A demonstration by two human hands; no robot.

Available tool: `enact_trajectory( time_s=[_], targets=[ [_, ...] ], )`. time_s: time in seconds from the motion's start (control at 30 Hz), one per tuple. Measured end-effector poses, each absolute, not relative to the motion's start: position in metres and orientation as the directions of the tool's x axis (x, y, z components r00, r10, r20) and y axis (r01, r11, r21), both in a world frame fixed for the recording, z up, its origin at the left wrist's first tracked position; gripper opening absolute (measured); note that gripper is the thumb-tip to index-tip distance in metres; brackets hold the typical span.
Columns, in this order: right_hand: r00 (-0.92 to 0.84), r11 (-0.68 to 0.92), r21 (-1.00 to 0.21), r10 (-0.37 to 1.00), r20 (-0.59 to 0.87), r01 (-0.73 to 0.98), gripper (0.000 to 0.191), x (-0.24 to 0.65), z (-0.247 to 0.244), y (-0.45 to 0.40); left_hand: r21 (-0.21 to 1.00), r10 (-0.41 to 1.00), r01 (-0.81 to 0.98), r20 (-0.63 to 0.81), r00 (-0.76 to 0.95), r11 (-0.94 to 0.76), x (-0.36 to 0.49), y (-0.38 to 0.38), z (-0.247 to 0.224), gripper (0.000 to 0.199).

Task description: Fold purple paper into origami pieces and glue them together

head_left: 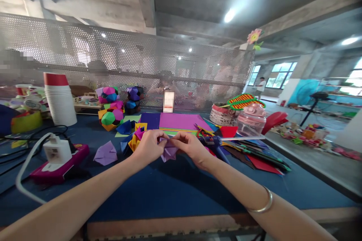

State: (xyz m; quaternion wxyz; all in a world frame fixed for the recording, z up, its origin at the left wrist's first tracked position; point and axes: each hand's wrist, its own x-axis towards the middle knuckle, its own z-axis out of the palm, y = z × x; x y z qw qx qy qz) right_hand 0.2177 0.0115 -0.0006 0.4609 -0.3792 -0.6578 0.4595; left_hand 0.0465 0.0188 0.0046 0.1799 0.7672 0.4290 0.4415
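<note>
A light purple folded paper piece (169, 152) is pinched between my two hands above the blue table. My left hand (149, 144) grips its left side with closed fingers. From the right, my right hand (191, 147) pinches its upper edge between thumb and fingers. The fingers hide part of the paper. Another purple folded paper piece (105, 153) lies on the table left of my hands. Behind my left hand are yellow folded paper (134, 142) and dark blue folded paper (126, 129). A blue glue gun (212, 141) lies just beyond my right hand.
Colored paper sheets (182, 121) lie behind my hands, with scissors (204, 131) nearby. Paper balls (111, 116), stacked cups (59, 101) and a power strip (60, 165) stand left. A basket (223, 114) and plastic jar (251, 120) stand right, before a perforated metal screen (135, 52).
</note>
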Motion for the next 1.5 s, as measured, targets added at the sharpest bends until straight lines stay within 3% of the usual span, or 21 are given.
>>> enact_trajectory(
  time_s=[0.17, 0.3, 0.57, 0.73, 1.07, 1.5],
  targets=[
    [-0.328, 0.275, -0.953, 0.919, 0.221, 0.130, 0.037, 0.219, -0.003, 0.016, 0.617, 0.798, 0.523, 0.550, 0.248, -0.588, 0.047, 0.016, 0.005, 0.018],
    [-0.358, 0.359, -0.901, 0.896, 0.261, 0.242, 0.037, 0.221, -0.006, 0.020, 0.596, 0.790, 0.541, 0.559, 0.250, -0.593, 0.048, 0.014, 0.005, 0.017],
    [-0.247, 0.553, -0.646, 0.826, 0.506, 0.526, 0.019, 0.218, -0.008, 0.013, 0.628, 0.807, 0.518, 0.529, 0.263, -0.581, 0.049, 0.015, 0.002, 0.016],
    [-0.262, 0.612, -0.495, 0.753, 0.604, 0.617, 0.014, 0.217, -0.008, 0.008, 0.641, 0.796, 0.473, 0.516, 0.317, -0.604, 0.048, 0.018, 0.001, 0.014],
    [-0.344, 0.640, -0.426, 0.734, 0.585, 0.639, 0.014, 0.222, -0.011, 0.017, 0.534, 0.747, 0.538, 0.573, 0.337, -0.652, 0.048, 0.019, 0.000, 0.014],
    [-0.362, 0.595, -0.275, 0.728, 0.583, 0.755, 0.010, 0.219, -0.009, 0.008, 0.500, 0.733, 0.565, 0.602, 0.318, -0.656, 0.051, 0.018, -0.007, 0.013]
  ],
)
